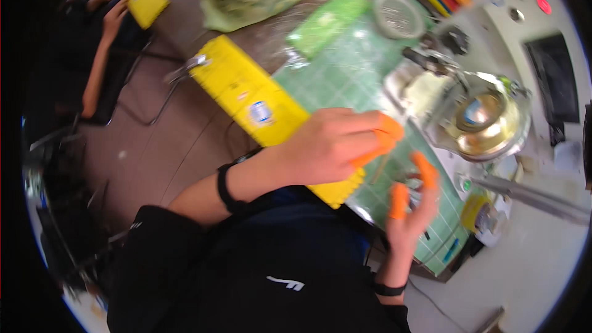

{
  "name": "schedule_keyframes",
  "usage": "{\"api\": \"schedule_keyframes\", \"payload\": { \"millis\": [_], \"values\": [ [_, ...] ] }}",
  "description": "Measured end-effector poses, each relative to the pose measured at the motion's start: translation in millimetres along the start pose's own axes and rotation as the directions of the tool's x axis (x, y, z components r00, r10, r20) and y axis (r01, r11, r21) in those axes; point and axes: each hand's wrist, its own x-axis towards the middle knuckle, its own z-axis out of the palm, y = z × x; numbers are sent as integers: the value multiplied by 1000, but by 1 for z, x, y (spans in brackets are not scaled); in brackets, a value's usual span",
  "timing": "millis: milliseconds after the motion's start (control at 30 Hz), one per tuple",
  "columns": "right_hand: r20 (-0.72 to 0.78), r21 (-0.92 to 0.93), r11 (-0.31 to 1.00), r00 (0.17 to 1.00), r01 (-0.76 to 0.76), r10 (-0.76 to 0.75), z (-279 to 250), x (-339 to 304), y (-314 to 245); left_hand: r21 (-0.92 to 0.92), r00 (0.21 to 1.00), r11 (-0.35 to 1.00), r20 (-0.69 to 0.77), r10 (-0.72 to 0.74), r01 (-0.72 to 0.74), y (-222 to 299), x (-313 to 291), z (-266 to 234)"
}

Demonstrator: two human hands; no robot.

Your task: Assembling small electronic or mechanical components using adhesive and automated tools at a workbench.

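My left hand (339,147) hovers over the near end of a long yellow strip (246,89) with notched ends. Orange finger covers sit on its fingertips, which are pressed together; what they hold, if anything, is hidden. To its right, my right hand (412,209) is over the green gridded mat (333,89), its thumb and finger in orange covers and spread apart. A small greyish shape (412,186) shows between them, too blurred to name or to tell whether it is touched. A thin tan stick (379,169) lies between the hands.
A machine with a round shiny metal part (484,117) stands to the right. On the mat's far side are a green packet (330,21) and a round clear tub (398,15). A tape roll (478,213) lies right. At far left, another person's hands (114,9) hold a yellow piece.
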Motion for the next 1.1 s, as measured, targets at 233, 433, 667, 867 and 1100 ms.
{"api": "schedule_keyframes", "payload": {
  "millis": [233,433,667,867,1100],
  "values": [
    [-183,-451,893,979,1,-93,-58,-18,97,137,995,988,73,64,-73,26,-2,-2],
    [-376,-20,1000,927,10,-16,-85,-33,82,-247,966,945,89,244,-216,16,55,-49],
    [-576,394,914,750,-91,323,-111,-80,156,-753,994,657,95,51,38,-33,156,-49],
    [-593,550,833,673,-63,443,-99,-104,185,17,995,1000,96,15,-17,-81,150,-33],
    [-565,638,766,627,-80,536,-97,-98,184,160,996,984,52,70,-77,-68,125,-38]
  ]
}}
